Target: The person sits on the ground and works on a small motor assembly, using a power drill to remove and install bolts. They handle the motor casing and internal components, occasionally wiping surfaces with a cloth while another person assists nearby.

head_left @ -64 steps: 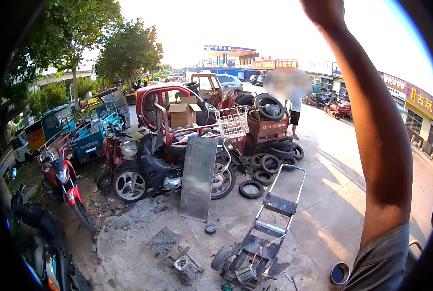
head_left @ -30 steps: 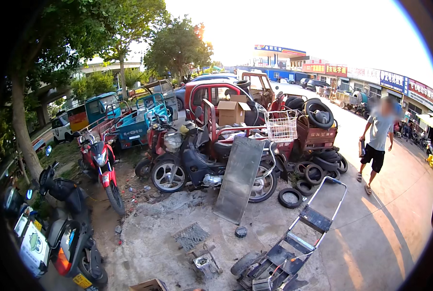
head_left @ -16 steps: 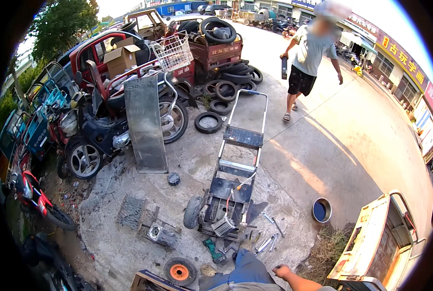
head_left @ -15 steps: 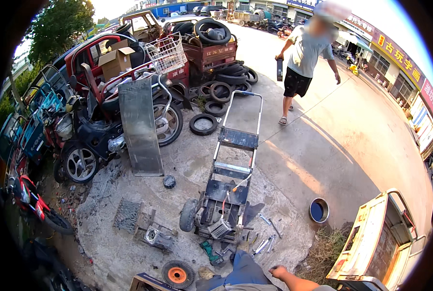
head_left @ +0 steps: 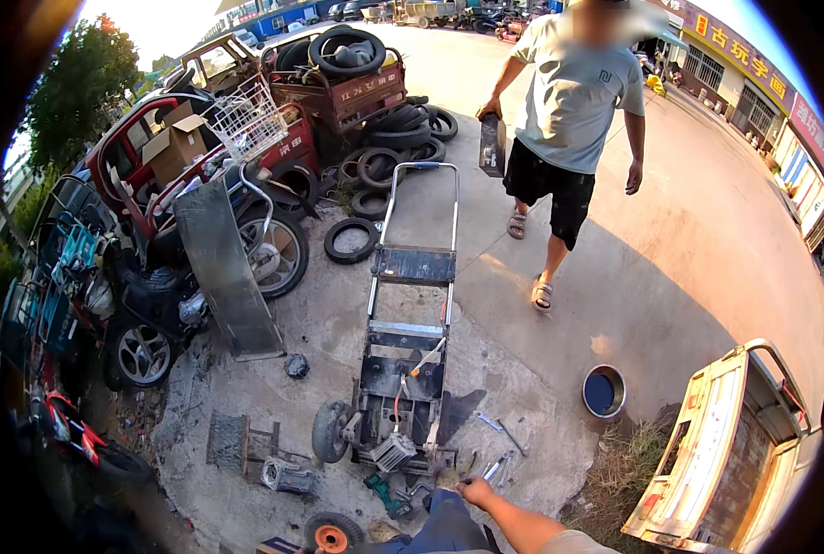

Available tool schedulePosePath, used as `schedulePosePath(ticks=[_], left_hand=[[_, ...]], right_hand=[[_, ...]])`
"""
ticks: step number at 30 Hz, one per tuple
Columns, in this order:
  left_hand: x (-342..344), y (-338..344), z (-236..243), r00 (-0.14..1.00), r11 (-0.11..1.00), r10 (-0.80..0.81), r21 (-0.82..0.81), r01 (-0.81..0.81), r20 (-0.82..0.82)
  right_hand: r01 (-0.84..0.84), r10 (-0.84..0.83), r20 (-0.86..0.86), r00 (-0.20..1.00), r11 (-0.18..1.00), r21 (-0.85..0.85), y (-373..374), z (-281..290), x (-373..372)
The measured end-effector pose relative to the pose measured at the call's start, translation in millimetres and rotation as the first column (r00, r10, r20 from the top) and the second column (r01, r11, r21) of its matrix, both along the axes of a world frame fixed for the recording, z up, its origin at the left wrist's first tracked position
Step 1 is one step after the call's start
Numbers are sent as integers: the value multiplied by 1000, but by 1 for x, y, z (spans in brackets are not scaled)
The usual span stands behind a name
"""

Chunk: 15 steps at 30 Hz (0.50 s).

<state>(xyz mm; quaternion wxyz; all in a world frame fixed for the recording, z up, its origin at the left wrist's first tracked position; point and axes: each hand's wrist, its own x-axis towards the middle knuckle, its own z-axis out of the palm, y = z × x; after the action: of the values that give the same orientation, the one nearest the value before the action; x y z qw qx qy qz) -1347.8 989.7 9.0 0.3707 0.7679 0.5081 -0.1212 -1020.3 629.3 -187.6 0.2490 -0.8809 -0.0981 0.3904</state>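
My right hand (head_left: 473, 489) is low in front of me, beside my knee and close to the cart's near end. Its fingers are curled closed; whatever they may hold is too small to make out. My left hand is not in view. A metal-framed cart (head_left: 405, 367) lies lengthwise ahead, with a black wheel (head_left: 330, 431) on its left, a finned metal unit (head_left: 393, 452) at its near end and exposed wires. By my right hand lie several wrenches (head_left: 496, 468). A green and black power tool (head_left: 389, 497) lies by the cart's near end.
A person (head_left: 574, 111) carrying a dark box-shaped object (head_left: 492, 146) stands beyond the cart on the right. A basin of dark liquid (head_left: 604, 391), an orange-hubbed wheel (head_left: 333, 535), a leaning metal sheet (head_left: 225, 268), old tires (head_left: 350, 240) and a rusty cream-coloured vehicle body (head_left: 708, 434) surround the cart.
My right hand has moved left and forward, toward the cart's near end. The person with the box-shaped object has walked closer. My view has shifted slightly.
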Motion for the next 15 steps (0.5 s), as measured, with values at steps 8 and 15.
schedulePosePath(ticks=[8,15], left_hand=[[44,-17,47,998,996,-61,70,59,21],[4,-10,22,998,986,-7,166,17,-60]], right_hand=[[693,-272,-837,474,701,165,24,83,63],[660,-394,-583,711,661,358,49,114,104]])
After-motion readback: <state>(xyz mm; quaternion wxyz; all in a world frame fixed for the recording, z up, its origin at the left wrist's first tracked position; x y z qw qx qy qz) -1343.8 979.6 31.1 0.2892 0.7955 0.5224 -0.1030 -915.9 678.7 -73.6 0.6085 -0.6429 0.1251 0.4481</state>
